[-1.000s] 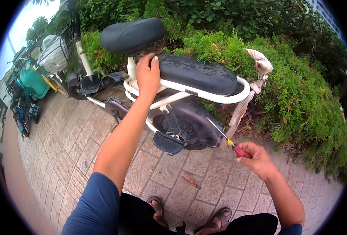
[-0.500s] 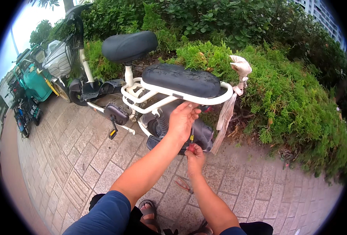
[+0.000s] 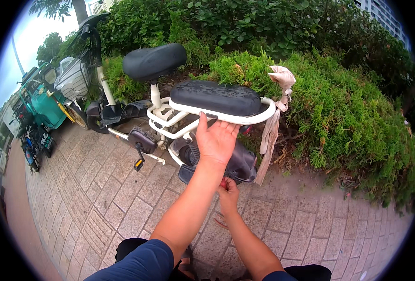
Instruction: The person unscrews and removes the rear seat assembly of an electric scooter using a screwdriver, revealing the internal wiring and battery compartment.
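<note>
A white-framed electric bike (image 3: 184, 133) stands in front of me, with a long black rear seat (image 3: 214, 98) on its rack. My left hand (image 3: 215, 143) is palm up beneath the white rack rail, fingers stretched and thumb apart against the rail; the fingertips are partly hidden under it. Below, my right hand (image 3: 228, 194) is closed around the red handle of a screwdriver (image 3: 223, 183), beside the rear wheel. My left forearm and hand hide the screwdriver's shaft and tip. The dark rear wheel cover (image 3: 240, 164) is just right of my left hand.
Red-handled pliers (image 3: 220, 223) lie on the paving (image 3: 118, 206), partly behind my right forearm. A pale cloth (image 3: 269, 145) hangs off the rack's rear end. Bushes (image 3: 338, 122) border the bike's far side. A black front saddle (image 3: 154, 62) and a pedal (image 3: 138, 164) jut out leftward.
My left hand has turned palm up and opened under the rack, where it had been pinching near the screwdriver's shaft. My right hand has dropped slightly, still gripping the red handle.
</note>
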Demonstrator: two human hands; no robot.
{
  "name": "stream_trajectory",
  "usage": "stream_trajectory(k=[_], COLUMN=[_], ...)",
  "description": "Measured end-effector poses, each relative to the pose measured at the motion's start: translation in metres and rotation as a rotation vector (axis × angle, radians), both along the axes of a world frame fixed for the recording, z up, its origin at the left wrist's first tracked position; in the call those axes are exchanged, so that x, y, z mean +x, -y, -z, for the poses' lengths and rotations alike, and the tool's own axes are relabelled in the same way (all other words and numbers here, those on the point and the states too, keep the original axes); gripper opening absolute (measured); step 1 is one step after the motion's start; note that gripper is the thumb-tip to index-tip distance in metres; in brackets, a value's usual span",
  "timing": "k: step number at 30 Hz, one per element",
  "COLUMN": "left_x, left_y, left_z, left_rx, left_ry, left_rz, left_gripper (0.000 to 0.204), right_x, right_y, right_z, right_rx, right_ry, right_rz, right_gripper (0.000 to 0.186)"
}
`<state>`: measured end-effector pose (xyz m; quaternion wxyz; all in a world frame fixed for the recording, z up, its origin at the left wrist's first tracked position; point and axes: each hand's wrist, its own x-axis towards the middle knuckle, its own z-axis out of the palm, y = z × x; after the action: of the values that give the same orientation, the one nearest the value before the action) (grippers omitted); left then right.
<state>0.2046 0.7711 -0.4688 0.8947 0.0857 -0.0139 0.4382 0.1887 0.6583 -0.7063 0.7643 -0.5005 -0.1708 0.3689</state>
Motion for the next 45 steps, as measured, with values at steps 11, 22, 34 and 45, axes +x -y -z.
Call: stream_trajectory(k=[11,22,34,45], left_x=[0.019,0.006,0.002,-0.025], left_y=[-0.004,0.003,0.015,0.047], left_z=[-0.003,-0.016,-0.014,-0.032], left_rx=[-0.033,-0.118,-0.04,0.02], left_ry=[-0.108,-0.336,-0.471,-0.65], left_rz=[-0.131,-0.093,-0.188,-0.174], left_gripper=[0.052,0.036,0.036,0.037], right_x=[0.008,0.014,0.079,0.203], right_y=[0.013,0.033,0.048,0.0], right_z=[0.009,0.011,-0.049,-0.358], right_rx=[-0.002,-0.068,-0.074,0.495], right_ry=[-0.022,0.048,0.333,0.904], right_rz=[0.019,0.054,0.554,0.506], right_gripper=[0.035,0.035,0.02,0.032])
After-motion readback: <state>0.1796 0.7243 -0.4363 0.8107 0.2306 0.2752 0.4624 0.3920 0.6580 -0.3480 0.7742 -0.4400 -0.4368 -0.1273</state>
